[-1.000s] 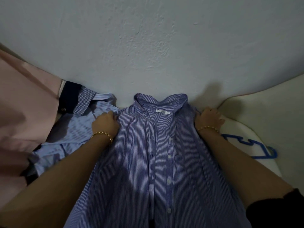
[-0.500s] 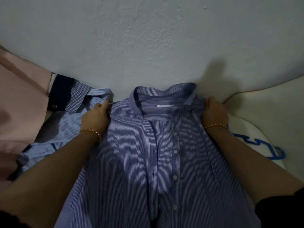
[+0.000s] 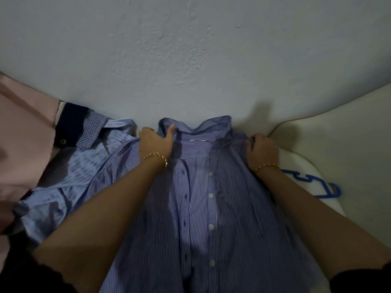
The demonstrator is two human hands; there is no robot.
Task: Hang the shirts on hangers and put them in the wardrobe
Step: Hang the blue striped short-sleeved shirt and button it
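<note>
Flanking one striped shirt (image 3: 211,218), one hanger (image 3: 325,195)

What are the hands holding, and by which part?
The striped shirt: left hand pinches its collar, right hand grips its shoulder.

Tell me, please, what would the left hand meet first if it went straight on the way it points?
The left hand, its thumb on the shirt collar, points away from the person. Straight on it would probably meet the wall right behind the collar; depth is hard to judge.
</note>
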